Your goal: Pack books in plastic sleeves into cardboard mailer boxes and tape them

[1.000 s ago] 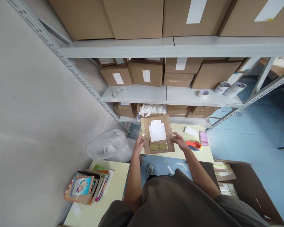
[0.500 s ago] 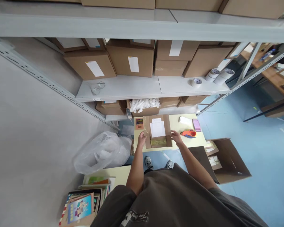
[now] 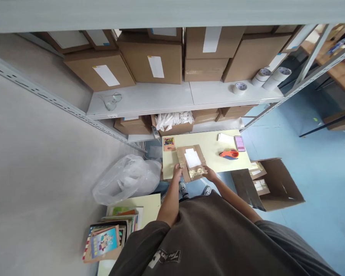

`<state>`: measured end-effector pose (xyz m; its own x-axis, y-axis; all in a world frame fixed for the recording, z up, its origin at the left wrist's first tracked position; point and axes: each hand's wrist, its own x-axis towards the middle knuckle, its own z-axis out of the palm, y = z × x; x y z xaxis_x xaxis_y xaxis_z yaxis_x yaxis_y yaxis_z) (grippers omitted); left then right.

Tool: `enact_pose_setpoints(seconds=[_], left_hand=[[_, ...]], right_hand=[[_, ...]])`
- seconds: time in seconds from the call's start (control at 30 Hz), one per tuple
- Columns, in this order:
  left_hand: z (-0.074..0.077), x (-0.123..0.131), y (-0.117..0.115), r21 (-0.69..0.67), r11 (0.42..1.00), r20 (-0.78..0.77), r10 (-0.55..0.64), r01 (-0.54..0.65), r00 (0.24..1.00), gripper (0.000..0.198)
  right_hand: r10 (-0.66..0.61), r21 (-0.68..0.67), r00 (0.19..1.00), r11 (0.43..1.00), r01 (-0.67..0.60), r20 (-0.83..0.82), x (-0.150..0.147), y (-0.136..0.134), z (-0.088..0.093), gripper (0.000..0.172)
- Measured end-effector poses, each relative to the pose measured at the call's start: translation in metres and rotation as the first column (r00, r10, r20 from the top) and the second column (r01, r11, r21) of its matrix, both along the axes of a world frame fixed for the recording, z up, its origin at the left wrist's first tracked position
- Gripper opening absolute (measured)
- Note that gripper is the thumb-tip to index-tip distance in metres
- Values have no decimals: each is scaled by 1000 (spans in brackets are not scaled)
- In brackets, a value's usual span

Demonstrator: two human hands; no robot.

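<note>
A flat cardboard parcel (image 3: 184, 168) with a white label (image 3: 192, 158) and shiny clear tape along its near side is held between my hands, tilted over the front edge of the pale yellow table (image 3: 212, 163). My left hand (image 3: 177, 171) grips its left edge, fingers closed. On the near right corner my right hand (image 3: 209, 174) is closed too, its fingertips partly hidden. To the right on the table lie an orange and blue tape dispenser (image 3: 229, 154), a purple pad (image 3: 239, 143) and a white slip (image 3: 226, 138). A small colourful card (image 3: 169, 143) lies at the table's left.
An open carton (image 3: 284, 188) with labelled parcels inside stands on the floor at right. Shelves ahead hold boxes (image 3: 163, 61), tape rolls (image 3: 240, 88) and glasses (image 3: 110, 102). A clear plastic bag (image 3: 129, 178) and stacked books (image 3: 105, 242) are at left.
The parcel has come off the table toward my body and turned at a slant, both hands still on it. My view has shifted slightly downward.
</note>
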<state>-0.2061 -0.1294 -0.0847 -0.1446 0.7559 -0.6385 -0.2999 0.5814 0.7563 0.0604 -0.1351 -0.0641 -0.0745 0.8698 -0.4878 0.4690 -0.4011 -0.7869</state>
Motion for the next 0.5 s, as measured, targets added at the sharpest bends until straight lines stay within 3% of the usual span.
enact_pose_setpoints(seconds=[0.1,0.17,0.23,0.33,0.4,0.5], left_hand=[[11,10,13,-87,995,53,60,-55,997,58],[20,22,23,-73,995,103,79,-72,991,58],[31,34,31,-7,998,119,66,-66,991,60],[45,41,42,96,995,83,4,-12,997,67],[53,34,52,151,989,-12,-1,3,1000,70],[64,10,75,247,967,-242,127,-65,962,81]], right_hand=[[266,106,957,955,-278,118,-12,-6,12,99],[324,165,935,924,-346,148,-20,-9,21,101],[234,234,963,937,-261,135,-24,-9,29,84],[-20,294,1000,955,21,-7,-14,0,41,59],[-159,260,978,946,191,-139,3,10,50,46],[-178,170,933,956,239,-313,34,30,61,35]])
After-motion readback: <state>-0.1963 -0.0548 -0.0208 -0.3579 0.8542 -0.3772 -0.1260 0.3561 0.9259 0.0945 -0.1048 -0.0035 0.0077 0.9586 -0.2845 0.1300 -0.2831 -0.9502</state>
